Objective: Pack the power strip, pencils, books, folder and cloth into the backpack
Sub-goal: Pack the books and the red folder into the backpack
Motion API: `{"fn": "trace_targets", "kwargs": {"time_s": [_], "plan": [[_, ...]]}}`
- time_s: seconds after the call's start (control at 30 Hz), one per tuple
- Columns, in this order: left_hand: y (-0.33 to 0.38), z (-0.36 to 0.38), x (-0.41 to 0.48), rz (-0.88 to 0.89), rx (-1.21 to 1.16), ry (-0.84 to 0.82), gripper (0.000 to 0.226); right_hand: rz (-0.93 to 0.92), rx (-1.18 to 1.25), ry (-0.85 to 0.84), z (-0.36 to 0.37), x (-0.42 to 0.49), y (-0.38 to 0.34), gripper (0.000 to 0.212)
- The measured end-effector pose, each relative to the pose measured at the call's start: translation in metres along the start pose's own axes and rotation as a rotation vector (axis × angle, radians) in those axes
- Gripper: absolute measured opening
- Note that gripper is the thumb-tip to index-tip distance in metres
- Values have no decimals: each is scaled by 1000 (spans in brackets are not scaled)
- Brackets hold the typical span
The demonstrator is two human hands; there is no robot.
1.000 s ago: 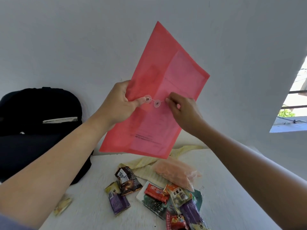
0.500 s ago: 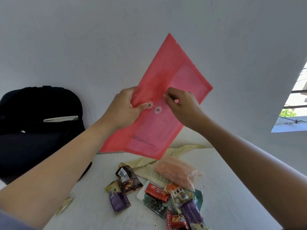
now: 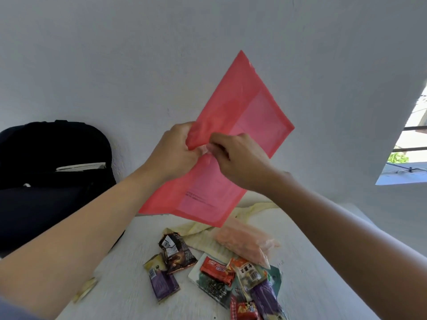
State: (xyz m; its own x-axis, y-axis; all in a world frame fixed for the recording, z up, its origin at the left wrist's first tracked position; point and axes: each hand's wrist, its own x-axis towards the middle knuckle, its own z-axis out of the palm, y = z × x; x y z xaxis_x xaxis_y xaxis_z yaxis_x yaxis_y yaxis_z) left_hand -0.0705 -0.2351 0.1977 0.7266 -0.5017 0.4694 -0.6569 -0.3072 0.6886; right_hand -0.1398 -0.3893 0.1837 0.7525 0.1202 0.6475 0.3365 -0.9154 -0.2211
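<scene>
Backpack (image 3: 46, 181) at far left, black, upright on bench (image 3: 120, 280) against wall, pale edge of book (image 3: 80, 166) showing in its open top. In front of it, small yellowish scrap (image 3: 86, 288) on bench, too blurred to name. Left hand (image 3: 172, 155) raised at centre, fingers curled round left edge of folder (image 3: 254, 116), crumpling it there. Folder red, translucent, held in air before wall, tilted with top corner up and to right, well above bench and apart from backpack. Right hand (image 3: 240, 162) close against left hand, fingers pinching folder at its middle; clasp hidden under them. Below folder, on bench: yellow cloth (image 3: 203, 236), pink bag (image 3: 245, 243) lying across it, snack packets (image 3: 175, 252) scattered nearer. Window (image 3: 409, 144) at far right.
</scene>
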Motion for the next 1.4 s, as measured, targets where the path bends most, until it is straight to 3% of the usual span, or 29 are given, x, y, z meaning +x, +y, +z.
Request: {"fn": "trace_targets", "kwargs": {"time_s": [0.1, 0.2, 0.37, 0.53, 0.7, 0.93, 1.17, 1.4], "plan": [[0, -3, -4, -33, -59, -16, 21, 112, 178, 177, -7, 5, 13, 34], [7, -12, -5, -86, -250, -23, 24, 269, 256, 301, -5, 3, 37, 29], [14, -26, 0, -94, -366, 31, 22, 263, 158, 126, 9, -9, 47, 19], [14, -20, 8, -83, -343, 76, 22, 56, -85, -33, 12, -12, 26, 21], [9, -8, 8, -8, -148, 49, 19, -35, -127, -1, 3, 2, 14, 18], [9, -15, 9, -50, -19, -78, 30, -110, -266, -19, -8, 5, 30, 21], [16, -28, 8, -120, -278, -98, 32, 8, -187, -18, -11, 3, 37, 25], [22, -34, 10, -154, -430, -67, 27, -15, -127, -64, -27, 8, 34, 31]]}}
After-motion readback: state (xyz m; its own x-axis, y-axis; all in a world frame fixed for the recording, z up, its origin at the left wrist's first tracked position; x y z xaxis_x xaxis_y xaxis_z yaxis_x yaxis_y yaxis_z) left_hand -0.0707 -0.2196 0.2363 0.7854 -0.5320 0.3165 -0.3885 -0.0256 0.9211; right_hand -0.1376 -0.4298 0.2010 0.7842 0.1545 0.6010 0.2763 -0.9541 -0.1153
